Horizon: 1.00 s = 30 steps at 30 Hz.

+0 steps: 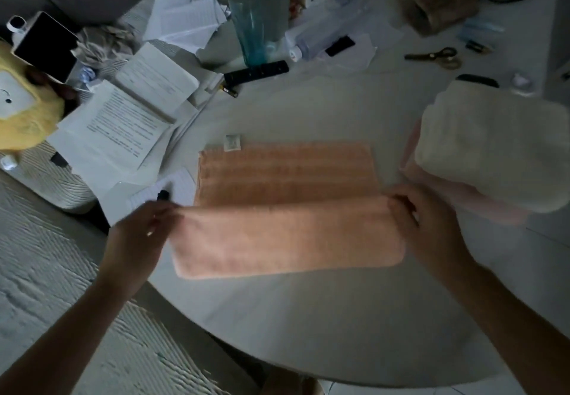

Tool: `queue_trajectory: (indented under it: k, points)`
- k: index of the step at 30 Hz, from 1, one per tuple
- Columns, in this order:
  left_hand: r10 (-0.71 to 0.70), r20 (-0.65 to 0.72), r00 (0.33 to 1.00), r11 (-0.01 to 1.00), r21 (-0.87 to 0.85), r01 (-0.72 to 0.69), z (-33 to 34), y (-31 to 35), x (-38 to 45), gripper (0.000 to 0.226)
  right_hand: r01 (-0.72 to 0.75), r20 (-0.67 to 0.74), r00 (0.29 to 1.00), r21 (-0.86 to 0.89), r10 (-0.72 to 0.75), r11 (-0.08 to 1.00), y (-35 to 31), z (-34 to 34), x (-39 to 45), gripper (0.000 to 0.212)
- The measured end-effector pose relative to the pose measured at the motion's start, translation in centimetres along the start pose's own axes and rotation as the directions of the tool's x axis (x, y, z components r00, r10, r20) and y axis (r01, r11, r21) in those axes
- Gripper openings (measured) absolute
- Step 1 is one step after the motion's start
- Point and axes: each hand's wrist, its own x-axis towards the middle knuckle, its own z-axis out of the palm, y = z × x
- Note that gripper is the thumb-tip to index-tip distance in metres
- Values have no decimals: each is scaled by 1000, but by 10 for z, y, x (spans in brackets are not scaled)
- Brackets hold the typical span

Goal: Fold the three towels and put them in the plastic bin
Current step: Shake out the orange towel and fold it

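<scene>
Towel: our left hand (pixel 145 225) and right hand (pixel 413 212) pinch the peach towel (pixel 287 203) at opposite ends.
Surface: white table (pixel 308 317), papers (pixel 123 123) nearby.

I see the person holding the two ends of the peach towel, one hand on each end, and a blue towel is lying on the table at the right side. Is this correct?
Not quite: the head view shows no blue towel. The towel at the right is a cream towel. The rest holds: the left hand and the right hand each grip one end of the peach towel on the table.
</scene>
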Motion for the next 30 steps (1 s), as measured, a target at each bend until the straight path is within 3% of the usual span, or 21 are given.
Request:
queue_trajectory:
  k: [2, 6, 10, 16, 19, 23, 28, 30]
  points:
    - [-76, 1, 997, 996, -54, 76, 10, 3, 48, 26, 13, 14, 1000, -82, -12, 997, 2, 15, 52, 16]
    - [-76, -36, 996, 995, -61, 74, 34, 1, 122, 10, -75, 117, 988, -237, 105, 969, 13, 42, 125, 18]
    - [-110, 30, 993, 993, 51, 109, 58, -6, 156, 10, -179, 158, 957, -348, 245, 920, 20, 59, 148, 18]
    - [69, -19, 997, 997, 40, -68, 62, -11, 163, 9, -225, -38, 974, -265, 224, 938, 28, 60, 149, 14]
    - [45, -33, 998, 999, 11, -44, 66, -9, 163, 9, -222, -44, 975, -249, 218, 943, 30, 62, 149, 14]
    - [-15, -102, 995, 996, -84, 6, 70, -4, 168, 9, -193, -159, 973, -158, 168, 968, 30, 60, 154, 17]
    - [-46, 60, 997, 996, 78, 41, 78, -2, 183, 15, -342, 12, 933, -289, 360, 894, 28, 76, 154, 21]
    - [-28, 79, 996, 990, 141, 17, 77, 3, 180, 25, -375, -38, 923, -310, 383, 874, 24, 75, 150, 26]
